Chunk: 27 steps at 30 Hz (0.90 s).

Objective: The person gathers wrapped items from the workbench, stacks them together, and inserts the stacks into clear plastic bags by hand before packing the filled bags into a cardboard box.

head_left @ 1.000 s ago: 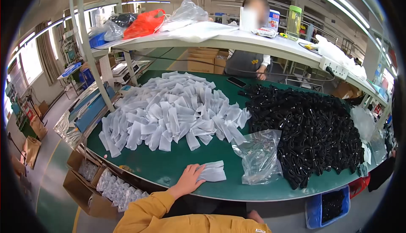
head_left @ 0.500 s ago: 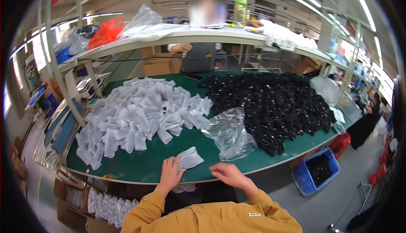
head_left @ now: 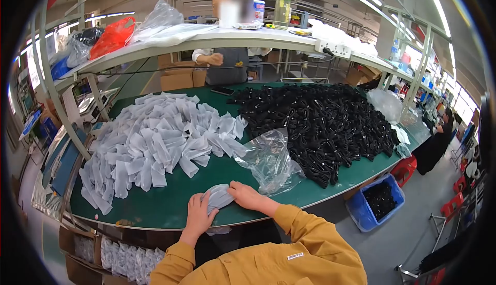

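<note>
At the near edge of the green table [head_left: 170, 205], a frosted plastic sleeve [head_left: 219, 197] lies between my two hands. My left hand [head_left: 199, 213] grips its left end, thumb and fingers round it. The fingers of my right hand [head_left: 245, 196] are closed on its right end. Behind them on the left spreads a big heap of similar frosted sleeves [head_left: 155, 140]. A heap of black bundled cords [head_left: 320, 125] covers the table's right side. Between the heaps, close to my right hand, lies a crumpled clear plastic bag [head_left: 271, 163].
A raised shelf [head_left: 206, 37] crosses behind the table, holding a red bag [head_left: 112, 38], a green-lidded bottle [head_left: 282, 11] and a power strip [head_left: 333, 49]. Another person [head_left: 227, 60] is behind it. A blue bin [head_left: 364, 212] stands at right; cartons [head_left: 82, 262] are below left.
My right hand has moved left onto the sleeve, from apart to gripping it. The sleeve now looks bent upward in the middle. The whole view has shifted slightly.
</note>
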Tool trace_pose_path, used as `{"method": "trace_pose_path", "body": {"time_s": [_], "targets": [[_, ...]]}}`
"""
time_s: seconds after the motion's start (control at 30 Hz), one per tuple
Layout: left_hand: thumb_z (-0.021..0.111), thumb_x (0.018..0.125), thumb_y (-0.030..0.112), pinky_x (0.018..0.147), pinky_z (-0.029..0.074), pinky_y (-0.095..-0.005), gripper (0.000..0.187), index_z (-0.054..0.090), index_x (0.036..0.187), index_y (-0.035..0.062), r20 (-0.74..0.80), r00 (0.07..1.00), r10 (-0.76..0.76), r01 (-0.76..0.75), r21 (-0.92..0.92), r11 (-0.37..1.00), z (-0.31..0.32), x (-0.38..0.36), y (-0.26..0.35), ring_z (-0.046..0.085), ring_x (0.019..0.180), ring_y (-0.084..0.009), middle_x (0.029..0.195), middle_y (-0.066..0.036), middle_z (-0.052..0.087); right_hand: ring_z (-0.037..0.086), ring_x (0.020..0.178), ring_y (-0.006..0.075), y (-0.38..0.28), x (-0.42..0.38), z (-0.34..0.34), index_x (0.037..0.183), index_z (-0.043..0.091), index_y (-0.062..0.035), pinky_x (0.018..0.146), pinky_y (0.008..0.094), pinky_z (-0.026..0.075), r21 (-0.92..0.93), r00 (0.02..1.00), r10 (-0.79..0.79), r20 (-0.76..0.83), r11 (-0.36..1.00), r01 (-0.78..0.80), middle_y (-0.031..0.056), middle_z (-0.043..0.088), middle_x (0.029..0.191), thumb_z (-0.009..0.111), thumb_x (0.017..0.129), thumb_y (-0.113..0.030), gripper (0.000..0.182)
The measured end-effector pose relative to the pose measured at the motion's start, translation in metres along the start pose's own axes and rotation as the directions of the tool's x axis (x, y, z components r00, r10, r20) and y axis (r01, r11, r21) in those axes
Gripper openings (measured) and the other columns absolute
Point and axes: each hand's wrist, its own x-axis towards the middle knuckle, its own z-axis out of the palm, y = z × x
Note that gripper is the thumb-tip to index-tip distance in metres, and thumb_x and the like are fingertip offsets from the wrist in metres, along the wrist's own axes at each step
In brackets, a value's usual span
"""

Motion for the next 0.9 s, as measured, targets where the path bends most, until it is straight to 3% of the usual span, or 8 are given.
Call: {"method": "trace_pose_path", "body": {"time_s": [0.13,0.27,0.3,0.4,0.57,0.67,0.83,0.9], "targets": [[0.075,0.079,0.024,0.102,0.037,-0.0488,0.066,0.048,0.136,0.0018,0.027,1.000,-0.013,0.013,0.008,1.000,-0.002,-0.001,-0.001,0.044,0.119,-0.0401,0.127,-0.020,0.047,0.062,0.087,0.0346,-0.024,0.000,-0.019,0.097,0.059,-0.0006,0.071,0.0468,0.052,-0.246,0.976,0.195,0.102,0.955,-0.165,0.0158,0.055,0.105,0.064,0.075,-0.004,0.023],[0.074,0.080,0.023,0.102,0.036,-0.0493,0.065,0.048,0.136,0.0031,0.031,0.999,-0.024,0.023,0.010,1.000,-0.004,0.001,0.001,0.044,0.119,-0.0395,0.128,-0.020,0.047,0.066,0.086,0.0364,-0.078,0.026,-0.079,0.128,0.053,-0.0069,0.072,0.0443,0.053,-0.037,0.997,-0.023,0.072,0.999,0.026,0.0248,0.049,0.134,0.076,0.072,-0.014,0.061],[0.074,0.080,0.023,0.103,0.036,-0.0495,0.066,0.047,0.137,0.0016,0.041,0.999,-0.029,0.028,0.018,0.999,-0.003,0.000,0.000,0.044,0.119,-0.0388,0.128,-0.019,0.048,0.066,0.088,0.0377,-0.080,0.029,-0.076,0.140,0.042,-0.0085,0.074,0.0442,0.054,-0.035,0.982,-0.037,0.187,0.998,0.044,0.0272,0.044,0.141,0.081,0.070,-0.021,0.081],[0.075,0.079,0.022,0.103,0.036,-0.0494,0.068,0.046,0.137,-0.0001,0.035,0.998,-0.046,0.046,-0.003,0.999,-0.003,0.001,0.000,0.044,0.118,-0.0382,0.128,-0.019,0.047,0.066,0.086,0.0371,-0.053,0.028,-0.030,0.140,0.041,-0.0094,0.073,0.0445,0.054,-0.079,0.977,0.008,0.214,0.997,0.009,0.0248,0.050,0.132,0.081,0.073,-0.023,0.080],[0.076,0.076,0.017,0.102,0.037,-0.0475,0.070,0.046,0.136,-0.0019,0.034,0.997,-0.066,0.063,0.081,0.995,0.001,0.007,0.000,0.045,0.116,-0.0373,0.125,-0.018,0.048,0.065,0.084,0.0381,-0.031,0.028,-0.010,0.130,0.041,0.0060,0.069,0.0429,0.054,-0.014,0.991,-0.004,0.135,1.000,0.006,0.0218,0.056,0.107,0.075,0.080,-0.019,0.066],[0.076,0.076,0.015,0.102,0.037,-0.0475,0.070,0.046,0.136,-0.0023,0.025,0.998,-0.056,0.054,0.073,0.996,0.000,0.011,-0.001,0.045,0.116,-0.0376,0.124,-0.018,0.048,0.065,0.083,0.0378,-0.029,0.029,-0.009,0.128,0.042,0.0062,0.068,0.0421,0.054,0.016,0.984,0.042,0.172,0.999,-0.045,0.0212,0.057,0.103,0.075,0.079,-0.017,0.063],[0.075,0.077,0.015,0.104,0.035,-0.0493,0.068,0.046,0.135,-0.0024,0.061,0.995,-0.078,0.081,-0.049,0.995,-0.006,0.015,-0.005,0.043,0.116,-0.0382,0.124,-0.019,0.047,0.062,0.102,0.0386,0.000,0.083,-0.056,0.115,0.064,-0.0043,0.087,0.0456,0.050,0.217,0.849,0.094,0.520,0.947,-0.238,0.0180,0.062,0.112,0.076,0.077,-0.045,0.057],[0.075,0.076,0.015,0.105,0.035,-0.0480,0.069,0.046,0.136,-0.0024,0.070,0.994,-0.084,0.089,-0.074,0.993,-0.006,0.014,-0.006,0.043,0.116,-0.0379,0.125,-0.018,0.047,0.062,0.098,0.0376,0.035,0.104,-0.043,0.114,0.064,-0.0014,0.083,0.0433,0.051,0.133,0.983,0.124,0.137,0.981,-0.142,0.0195,0.063,0.110,0.077,0.079,-0.038,0.052]]}}
